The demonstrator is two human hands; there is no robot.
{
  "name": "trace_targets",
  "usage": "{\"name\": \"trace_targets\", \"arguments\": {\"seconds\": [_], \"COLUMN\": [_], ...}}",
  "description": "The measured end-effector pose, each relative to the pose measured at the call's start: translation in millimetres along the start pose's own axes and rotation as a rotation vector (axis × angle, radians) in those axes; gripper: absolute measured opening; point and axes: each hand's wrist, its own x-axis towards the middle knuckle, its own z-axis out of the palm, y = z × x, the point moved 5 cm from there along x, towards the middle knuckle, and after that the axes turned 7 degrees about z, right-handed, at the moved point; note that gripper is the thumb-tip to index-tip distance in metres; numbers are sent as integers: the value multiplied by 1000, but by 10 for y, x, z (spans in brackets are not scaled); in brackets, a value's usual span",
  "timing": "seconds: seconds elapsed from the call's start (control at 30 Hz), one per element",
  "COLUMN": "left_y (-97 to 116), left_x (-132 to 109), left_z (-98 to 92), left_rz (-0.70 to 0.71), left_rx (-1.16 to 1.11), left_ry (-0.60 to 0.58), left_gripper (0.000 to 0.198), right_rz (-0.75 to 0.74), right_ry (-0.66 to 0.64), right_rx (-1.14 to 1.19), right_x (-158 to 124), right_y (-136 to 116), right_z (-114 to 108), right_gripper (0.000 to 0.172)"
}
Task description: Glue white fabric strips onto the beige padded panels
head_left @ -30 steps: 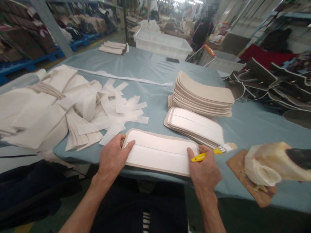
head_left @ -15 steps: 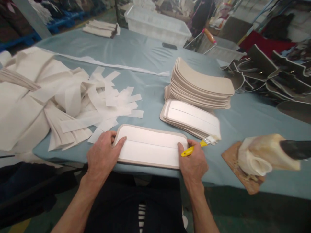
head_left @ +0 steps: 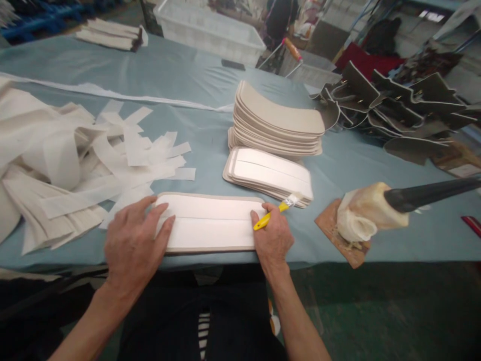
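The left grip (head_left: 131, 240) is laid flat and spread, palm down, on the left end of a white panel with a beige border (head_left: 210, 223), with the fingers pointed toward the panel's middle. Just beyond and to the left of this grip, a loose heap of white strips (head_left: 124, 155) is spread over the blue-grey desk (head_left: 180, 80). The panel is placed lengthwise along the near edge of the desk, between the two grips, and a faint seam is seen running along its length. Its right end is touched by the right grip (head_left: 273, 235), which is curled around a yellow-handled brush (head_left: 268, 216). The brush is held pinched in the fingers, with its pale bristles pointed up and to the right, against a low stack of white-faced panels (head_left: 270, 173). Directly behind that stack, a taller stack of curved beige pieces (head_left: 278, 120) is piled. Further right, near the desk's front edge, a brown board (head_left: 326, 223) is set, and on it a cream-coloured lump (head_left: 361, 208) is found with a dark handle (head_left: 428, 193) reaching off to the right. At the far right, toward the back of the desk, dark curved pieces (head_left: 394, 110) are heaped loosely, well apart from both grips.
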Motion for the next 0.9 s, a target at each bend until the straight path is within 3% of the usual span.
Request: {"name": "trace_targets", "arguments": {"seconds": [0.1,0.2,0.43,0.57,0.67,0.77,0.9], "left_y": [356,611,627,617,641,662,661], "left_x": [-43,-153,-268,-269,-276,-276,-271], "left_z": [70,204,354,355,359,361,378], "left_rz": [301,420,404,393,377,368,385], "left_rx": [-31,-7,51,29,-18,-75,-175], "left_ry": [-53,-85,-130,-142,-126,-108,-121], "left_gripper": [42,59,71,74,76,76,77], "right_rz": [-6,-9,-82,-218,-239,-155,139], "right_ry": [5,20,100,205,204,178,191], "right_rx": [20,43,138,341,536,756,997], "right_x": [5,8,28,-43,-170,-294,-340], "right_y": [-5,-8,14,50,187,406,753], "right_z": [2,-2,-3,-218,-455,-667,-819], "right_gripper": [34,32,29,26,26,29,40]}}
